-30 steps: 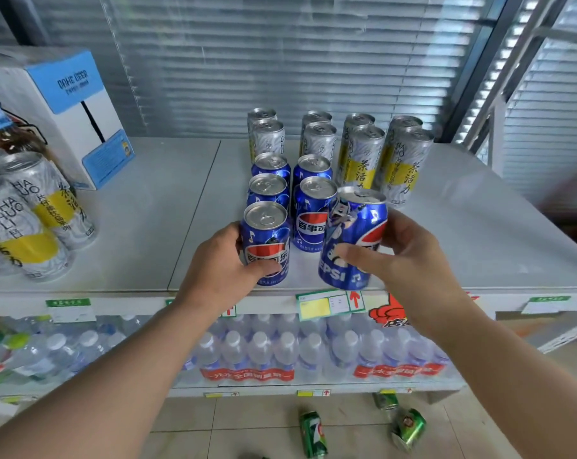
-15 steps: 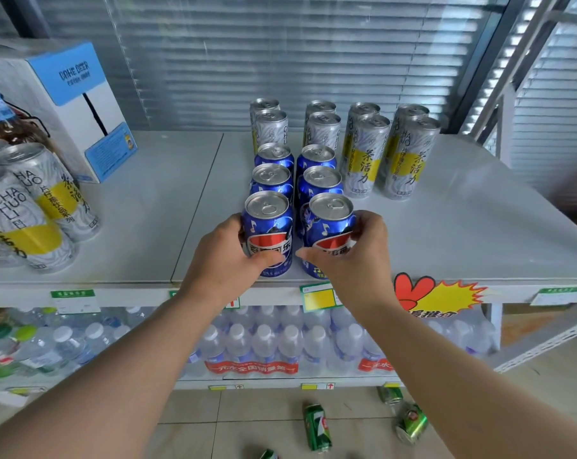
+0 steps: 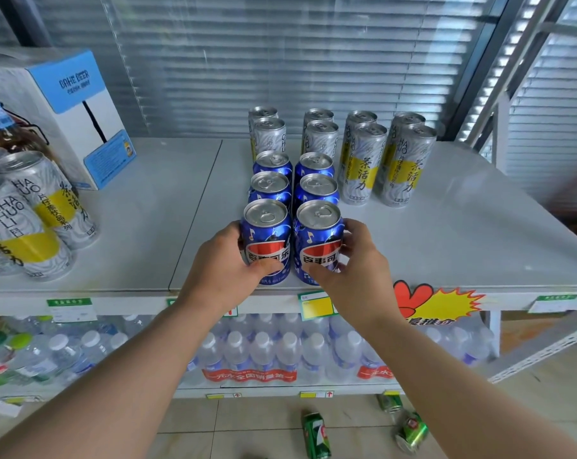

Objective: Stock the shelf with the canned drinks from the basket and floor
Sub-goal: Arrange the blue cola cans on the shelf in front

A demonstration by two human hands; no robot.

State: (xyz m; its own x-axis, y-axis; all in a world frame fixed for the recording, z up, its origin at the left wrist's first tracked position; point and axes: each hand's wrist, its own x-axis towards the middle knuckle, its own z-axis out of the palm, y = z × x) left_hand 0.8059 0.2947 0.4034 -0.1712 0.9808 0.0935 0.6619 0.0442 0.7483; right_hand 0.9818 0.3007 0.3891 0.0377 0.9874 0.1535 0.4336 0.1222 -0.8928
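Two columns of blue cola cans stand upright on the white shelf (image 3: 446, 246). My left hand (image 3: 221, 266) grips the front left blue can (image 3: 266, 233). My right hand (image 3: 353, 270) grips the front right blue can (image 3: 318, 236), which stands upright beside the other. Behind them are more blue cans (image 3: 270, 188), then tall silver-and-yellow tea cans (image 3: 363, 164). Green cans (image 3: 316, 433) lie on the tiled floor below, another green can (image 3: 411, 432) to the right. No basket is in view.
A white-and-blue carton (image 3: 78, 117) and large silver tea cans (image 3: 48, 200) stand at the shelf's left. Packs of water bottles (image 3: 264, 352) fill the lower shelf. Price tags and a red-yellow promo sign (image 3: 439, 303) hang on the shelf edge. Window blinds are behind.
My right hand has set its tilted blue can down upright at the front of the right column. My left hand has stayed on the front left can.
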